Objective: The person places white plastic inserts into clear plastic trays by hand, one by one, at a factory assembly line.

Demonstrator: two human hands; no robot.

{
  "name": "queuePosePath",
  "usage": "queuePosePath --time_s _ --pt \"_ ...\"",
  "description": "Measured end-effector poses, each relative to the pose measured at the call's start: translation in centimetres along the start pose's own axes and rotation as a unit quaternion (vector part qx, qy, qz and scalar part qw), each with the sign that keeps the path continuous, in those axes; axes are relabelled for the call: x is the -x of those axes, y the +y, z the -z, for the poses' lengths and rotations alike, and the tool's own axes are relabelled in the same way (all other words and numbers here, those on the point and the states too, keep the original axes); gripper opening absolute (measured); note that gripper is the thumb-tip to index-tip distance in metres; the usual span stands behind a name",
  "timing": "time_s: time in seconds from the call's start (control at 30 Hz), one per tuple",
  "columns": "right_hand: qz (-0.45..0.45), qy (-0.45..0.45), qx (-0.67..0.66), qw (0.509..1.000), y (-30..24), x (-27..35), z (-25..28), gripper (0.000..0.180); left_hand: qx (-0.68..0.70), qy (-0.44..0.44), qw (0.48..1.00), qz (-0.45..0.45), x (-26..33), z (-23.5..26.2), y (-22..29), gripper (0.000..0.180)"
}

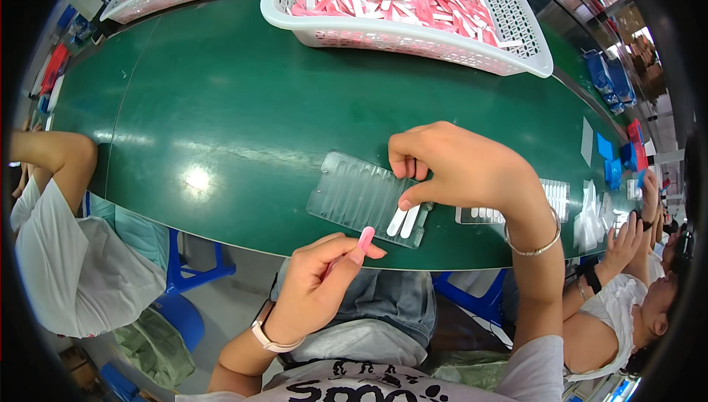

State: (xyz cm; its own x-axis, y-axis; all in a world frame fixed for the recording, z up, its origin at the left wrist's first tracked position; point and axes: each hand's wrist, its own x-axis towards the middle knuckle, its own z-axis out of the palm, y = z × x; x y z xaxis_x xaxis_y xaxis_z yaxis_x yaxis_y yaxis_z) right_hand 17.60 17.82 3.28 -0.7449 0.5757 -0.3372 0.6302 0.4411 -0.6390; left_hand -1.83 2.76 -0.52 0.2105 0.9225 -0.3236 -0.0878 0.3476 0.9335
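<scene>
The left hand is closing its thumb and fingers around a small pink stick, whose rounded tip is poking out at about one o'clock from the knuckles, just short of the near edge of a clear plastic tray. That ribbed tray is lying flat on the green table, tilted so its long side is running from ten o'clock to four o'clock.

The right hand is hovering over the tray's right end with fingers curled under — the thumb tip is pressing down at about seven o'clock from the palm, touching the tops of two white sticks that are sitting side by side in the tray's last grooves. Whether it is pinching anything else I cannot tell.

At twelve o'clock from the hands, well apart from them, a white mesh basket is holding a heap of pink and white sticks. A second clear tray is lying at three o'clock, partly hidden behind the right wrist — beside it another person's hand is resting by the table edge. At nine o'clock, another person's bare arm is leaning on the table.
</scene>
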Motion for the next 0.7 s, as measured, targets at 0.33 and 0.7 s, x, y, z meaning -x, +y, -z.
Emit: queuePosePath --time_s 0.33,0.7 --pt "0.024 -0.004 0.121 0.992 -0.9 -0.1 1.1 0.036 -0.005 -0.004 1.000 -0.023 -0.3 -0.1 -0.2 0.020" --pt "0.298 0.080 -0.202 0.929 -0.7 0.9 -3.0 0.016 0.113 -0.044 0.990 0.079 -0.3 0.6 0.2 0.027"
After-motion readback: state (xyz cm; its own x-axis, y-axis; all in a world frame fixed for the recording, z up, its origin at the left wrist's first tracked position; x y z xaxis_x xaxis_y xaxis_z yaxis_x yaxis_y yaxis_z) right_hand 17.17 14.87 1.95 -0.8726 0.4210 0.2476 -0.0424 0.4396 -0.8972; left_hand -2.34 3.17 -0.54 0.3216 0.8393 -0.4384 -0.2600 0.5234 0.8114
